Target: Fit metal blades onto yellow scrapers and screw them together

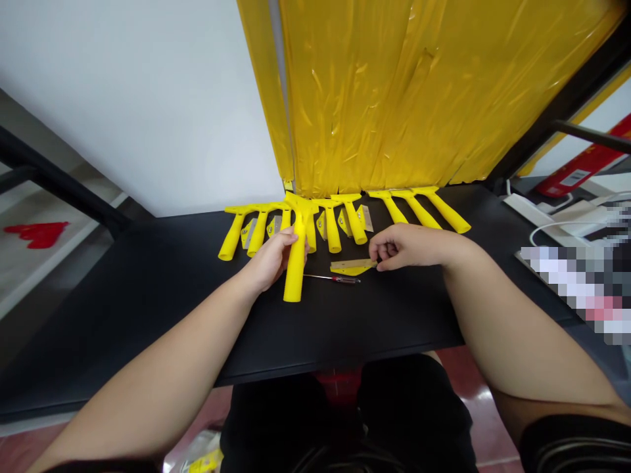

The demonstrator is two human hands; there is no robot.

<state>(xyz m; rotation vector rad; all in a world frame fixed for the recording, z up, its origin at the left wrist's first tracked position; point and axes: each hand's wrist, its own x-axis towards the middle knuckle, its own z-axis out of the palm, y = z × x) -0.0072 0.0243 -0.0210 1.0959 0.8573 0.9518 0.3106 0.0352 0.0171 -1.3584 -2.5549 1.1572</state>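
Note:
My left hand (276, 259) is closed round a yellow scraper handle (294, 269), raised above the black table with its wide head pointing away from me. My right hand (407, 248) has curled fingers, thumb and fingertips at the right end of a scraper blade plate (351, 267), a yellow piece with a pale strip along its top. Between my hands, a screwdriver (342, 280) with a dark red handle lies on the table. Its thin shaft points left, towards the handle I hold.
Behind my hands stretches a row of yellow scraper handles (231, 238), with several small yellow plates (345, 223) among them. More handles (417, 210) lie to the right. Yellow plastic film (384, 98) hangs at the back. A white power strip (537, 223) with cables is at right.

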